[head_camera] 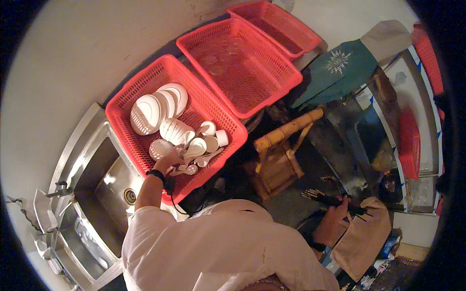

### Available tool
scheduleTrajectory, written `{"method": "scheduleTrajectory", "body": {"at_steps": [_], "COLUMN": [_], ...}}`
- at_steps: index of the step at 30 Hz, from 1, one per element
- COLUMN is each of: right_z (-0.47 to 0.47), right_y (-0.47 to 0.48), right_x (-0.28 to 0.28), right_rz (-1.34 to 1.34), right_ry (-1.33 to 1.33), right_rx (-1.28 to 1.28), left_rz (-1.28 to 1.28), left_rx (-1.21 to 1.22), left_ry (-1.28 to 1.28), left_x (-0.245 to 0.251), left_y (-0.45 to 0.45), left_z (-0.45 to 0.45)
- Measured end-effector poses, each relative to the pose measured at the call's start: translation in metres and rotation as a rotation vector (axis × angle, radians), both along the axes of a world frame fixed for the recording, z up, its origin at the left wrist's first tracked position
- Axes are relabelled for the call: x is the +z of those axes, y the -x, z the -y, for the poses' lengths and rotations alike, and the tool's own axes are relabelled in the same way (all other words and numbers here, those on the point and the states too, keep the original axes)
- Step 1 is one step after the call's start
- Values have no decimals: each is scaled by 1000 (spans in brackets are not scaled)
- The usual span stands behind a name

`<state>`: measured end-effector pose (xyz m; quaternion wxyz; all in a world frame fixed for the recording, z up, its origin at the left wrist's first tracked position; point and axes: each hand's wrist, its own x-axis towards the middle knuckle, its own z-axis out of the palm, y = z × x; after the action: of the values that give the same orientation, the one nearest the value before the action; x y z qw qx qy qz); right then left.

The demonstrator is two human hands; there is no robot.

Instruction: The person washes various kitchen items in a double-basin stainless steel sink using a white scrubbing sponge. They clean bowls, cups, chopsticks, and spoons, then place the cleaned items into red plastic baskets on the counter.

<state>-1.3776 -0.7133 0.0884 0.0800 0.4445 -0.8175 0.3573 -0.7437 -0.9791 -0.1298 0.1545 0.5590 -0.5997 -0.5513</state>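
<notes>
My left hand (175,155) reaches into a red plastic basket (213,100) and touches a pile of white spoons (207,158). Its fingers are partly hidden, so whether it grips one is unclear. Around it lie a white ladle-like spoon (197,147), small white cups (210,144), a nested row of white bowls (176,131) and white plates (146,114) standing on edge. Off to the right, my right hand (338,214) is closed on a bundle of dark chopsticks (320,196), whose pale tips point left. A brown towel (364,236) lies beside that hand.
A steel sink (113,185) adjoins the basket on the left. Beyond stand a second red basket (247,69) with clear items inside and a third red basket (280,27). A bamboo chair (278,174) stands on the floor near a green cloth (336,69).
</notes>
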Motion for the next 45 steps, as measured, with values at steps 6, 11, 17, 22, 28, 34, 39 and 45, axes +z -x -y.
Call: {"method": "scheduleTrajectory", "body": {"at_steps": [6,11,17,22,28,34,39,45], "right_z": [100,174,263,303,327,338,347,350], "right_y": [-11,-61,-111,-165,-210,-226,-235,-244], "right_x": [7,35,48,52,46,35,28,21], "right_rz": [1290,1164,1674,1712,1780,1778,1830,1818], "right_ry": [701,539,574,456,270,252,236,204], "right_rx": [-195,211,381,499,616,597,551,510], "left_rz": [163,387,1039,908,798,715,415,577], "left_rx": [8,139,57,-290,-319,-331,137,111], "left_ry": [-2,-63,73,458,499,358,20,61], "left_x": [8,24,41,40,7,-24,-20,-4], "left_y": [-2,0,49,88,96,77,59,62], "left_z": [-7,-22,-17,-4,7,17,19,29]}}
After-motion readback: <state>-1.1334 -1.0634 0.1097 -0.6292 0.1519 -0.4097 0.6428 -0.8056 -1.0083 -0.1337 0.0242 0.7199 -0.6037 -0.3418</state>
